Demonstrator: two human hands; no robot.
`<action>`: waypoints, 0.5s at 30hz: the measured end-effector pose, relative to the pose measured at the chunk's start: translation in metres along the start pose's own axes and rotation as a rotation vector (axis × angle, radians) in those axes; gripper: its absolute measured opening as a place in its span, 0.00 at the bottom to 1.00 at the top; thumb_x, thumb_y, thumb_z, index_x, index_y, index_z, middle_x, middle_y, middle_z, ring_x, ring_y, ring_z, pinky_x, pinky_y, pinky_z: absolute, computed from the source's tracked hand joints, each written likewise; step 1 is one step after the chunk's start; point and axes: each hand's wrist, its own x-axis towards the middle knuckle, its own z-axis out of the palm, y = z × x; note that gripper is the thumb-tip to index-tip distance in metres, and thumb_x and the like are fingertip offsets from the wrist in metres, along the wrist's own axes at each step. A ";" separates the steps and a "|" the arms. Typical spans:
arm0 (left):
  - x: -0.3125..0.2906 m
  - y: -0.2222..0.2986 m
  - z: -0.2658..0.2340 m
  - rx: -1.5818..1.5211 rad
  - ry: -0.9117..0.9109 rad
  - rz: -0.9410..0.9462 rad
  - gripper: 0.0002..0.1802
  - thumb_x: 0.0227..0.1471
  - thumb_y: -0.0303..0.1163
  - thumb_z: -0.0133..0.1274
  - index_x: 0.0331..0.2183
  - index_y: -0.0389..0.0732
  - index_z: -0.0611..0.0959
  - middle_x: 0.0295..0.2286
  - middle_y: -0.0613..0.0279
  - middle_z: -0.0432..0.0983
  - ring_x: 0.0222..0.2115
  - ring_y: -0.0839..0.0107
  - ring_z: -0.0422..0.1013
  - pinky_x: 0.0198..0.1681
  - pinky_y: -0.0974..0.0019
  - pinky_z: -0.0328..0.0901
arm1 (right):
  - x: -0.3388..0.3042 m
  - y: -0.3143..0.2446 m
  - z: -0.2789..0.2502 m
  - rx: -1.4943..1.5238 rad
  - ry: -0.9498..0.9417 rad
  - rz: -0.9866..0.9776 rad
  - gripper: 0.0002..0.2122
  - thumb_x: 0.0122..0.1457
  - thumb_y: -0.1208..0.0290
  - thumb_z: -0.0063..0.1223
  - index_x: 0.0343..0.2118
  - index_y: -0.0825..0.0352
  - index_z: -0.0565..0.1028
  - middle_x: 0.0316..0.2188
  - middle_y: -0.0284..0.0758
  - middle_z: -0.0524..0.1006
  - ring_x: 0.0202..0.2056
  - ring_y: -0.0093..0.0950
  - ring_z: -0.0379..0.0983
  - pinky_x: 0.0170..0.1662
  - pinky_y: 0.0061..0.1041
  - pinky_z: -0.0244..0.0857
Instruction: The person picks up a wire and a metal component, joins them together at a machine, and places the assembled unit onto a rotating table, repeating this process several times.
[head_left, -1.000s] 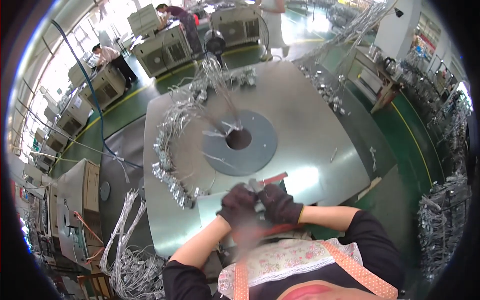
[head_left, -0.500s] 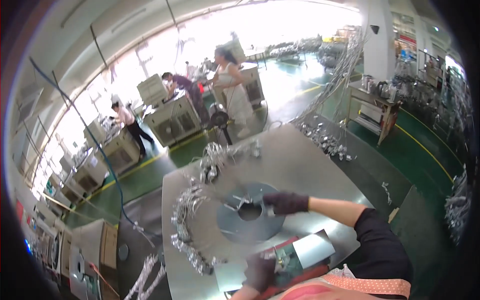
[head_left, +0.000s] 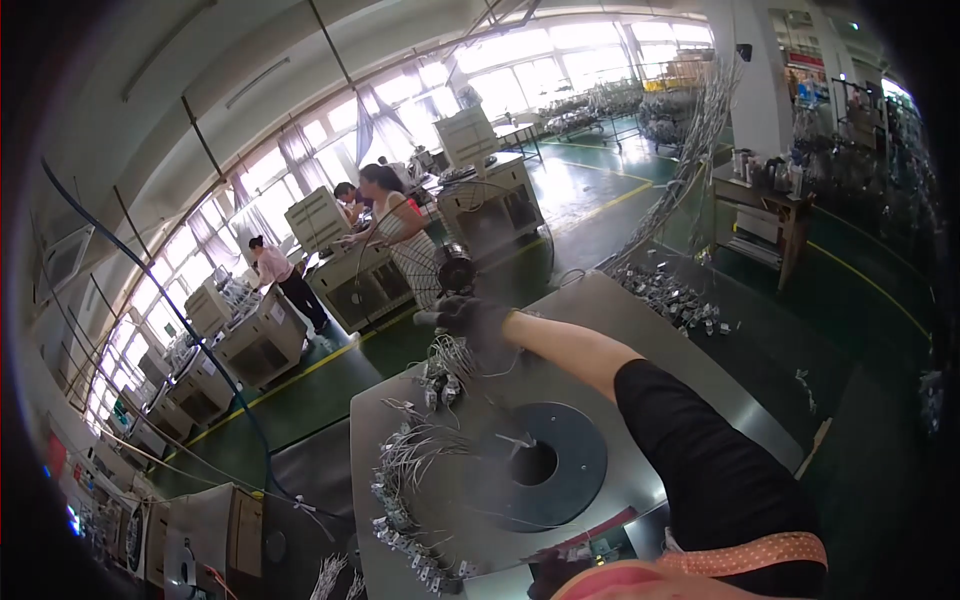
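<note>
Lying just below right fingers (head_left: 457, 318), silvery wire bundle (head_left: 443, 374)

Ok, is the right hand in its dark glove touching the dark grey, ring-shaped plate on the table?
Apart: the head view shows silvery metal tabletop between the right hand and the ring-shaped plate.

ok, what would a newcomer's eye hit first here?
The dark-gloved right hand, at the end of a black-sleeved arm stretched across the metal table to its far side. Next, the round grey disc with a dark hole, in the tabletop's middle. Then the pale wires and silvery connectors curving along the table's left side.
</note>
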 end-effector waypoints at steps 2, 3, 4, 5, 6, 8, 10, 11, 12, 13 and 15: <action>0.001 0.000 -0.004 0.028 0.009 0.025 0.21 0.53 0.42 0.55 0.45 0.39 0.82 0.40 0.46 0.78 0.44 0.51 0.75 0.49 0.52 0.68 | 0.017 -0.009 0.013 -0.123 -0.053 -0.170 0.47 0.39 0.76 0.63 0.69 0.48 0.60 0.59 0.46 0.68 0.58 0.46 0.68 0.61 0.39 0.64; 0.001 -0.001 -0.006 0.041 0.016 0.033 0.21 0.53 0.43 0.55 0.45 0.39 0.82 0.40 0.46 0.78 0.45 0.51 0.75 0.49 0.52 0.67 | 0.029 -0.019 0.015 -0.020 -0.204 -0.101 0.43 0.39 0.78 0.61 0.65 0.47 0.67 0.59 0.45 0.69 0.59 0.46 0.68 0.62 0.39 0.64; 0.001 0.000 -0.009 0.056 0.022 0.050 0.22 0.53 0.43 0.55 0.45 0.39 0.82 0.41 0.46 0.78 0.45 0.51 0.74 0.49 0.52 0.67 | 0.033 -0.021 0.020 -0.020 -0.202 -0.103 0.43 0.39 0.78 0.61 0.65 0.47 0.67 0.59 0.45 0.69 0.59 0.46 0.68 0.62 0.39 0.64; 0.003 0.001 -0.011 0.069 0.027 0.072 0.22 0.53 0.43 0.55 0.45 0.39 0.82 0.41 0.46 0.78 0.45 0.51 0.74 0.49 0.52 0.67 | 0.032 -0.022 0.028 0.124 -0.157 -0.191 0.40 0.39 0.78 0.61 0.62 0.48 0.71 0.59 0.45 0.70 0.60 0.44 0.68 0.62 0.38 0.64; 0.004 0.002 -0.014 0.081 0.031 0.097 0.23 0.53 0.44 0.55 0.45 0.39 0.81 0.41 0.46 0.77 0.45 0.51 0.74 0.50 0.52 0.67 | 0.030 -0.022 0.035 0.267 -0.110 -0.277 0.37 0.39 0.78 0.61 0.59 0.48 0.74 0.59 0.45 0.71 0.61 0.43 0.68 0.62 0.37 0.64; 0.007 0.010 -0.017 0.102 0.038 0.143 0.23 0.53 0.44 0.55 0.46 0.39 0.81 0.42 0.46 0.77 0.46 0.51 0.74 0.50 0.52 0.66 | 0.026 -0.032 0.047 0.497 -0.183 -0.244 0.32 0.39 0.77 0.62 0.54 0.52 0.79 0.55 0.46 0.76 0.59 0.41 0.71 0.61 0.35 0.65; 0.010 0.024 -0.021 0.120 0.043 0.199 0.24 0.53 0.45 0.55 0.46 0.38 0.81 0.42 0.45 0.77 0.46 0.51 0.74 0.51 0.51 0.66 | 0.013 -0.043 0.055 0.506 -0.125 -0.114 0.29 0.42 0.77 0.60 0.52 0.53 0.79 0.48 0.46 0.80 0.51 0.43 0.77 0.55 0.36 0.70; 0.007 0.028 -0.024 0.132 0.048 0.212 0.25 0.53 0.45 0.55 0.46 0.38 0.81 0.42 0.45 0.77 0.46 0.51 0.74 0.51 0.51 0.66 | 0.014 -0.058 0.049 0.510 -0.127 -0.115 0.29 0.42 0.77 0.60 0.52 0.53 0.79 0.48 0.46 0.80 0.51 0.43 0.77 0.55 0.36 0.70; 0.005 0.033 -0.026 0.142 0.051 0.226 0.25 0.53 0.46 0.55 0.46 0.38 0.80 0.43 0.45 0.77 0.46 0.51 0.74 0.51 0.51 0.66 | 0.011 -0.074 0.042 0.336 -0.148 -0.117 0.26 0.44 0.76 0.58 0.51 0.54 0.79 0.44 0.46 0.81 0.47 0.45 0.78 0.52 0.38 0.71; 0.000 0.037 -0.030 0.153 0.055 0.234 0.25 0.53 0.46 0.55 0.47 0.38 0.80 0.43 0.45 0.77 0.47 0.51 0.74 0.51 0.51 0.65 | 0.010 -0.094 0.033 0.165 -0.169 -0.125 0.23 0.46 0.76 0.57 0.49 0.56 0.80 0.41 0.45 0.82 0.43 0.47 0.79 0.48 0.40 0.72; -0.011 0.046 -0.033 0.166 0.058 0.245 0.26 0.52 0.47 0.55 0.47 0.38 0.80 0.43 0.45 0.76 0.47 0.51 0.73 0.52 0.51 0.65 | 0.001 -0.121 0.019 0.207 -0.135 -0.096 0.21 0.48 0.75 0.56 0.49 0.56 0.79 0.40 0.45 0.81 0.41 0.48 0.79 0.47 0.42 0.72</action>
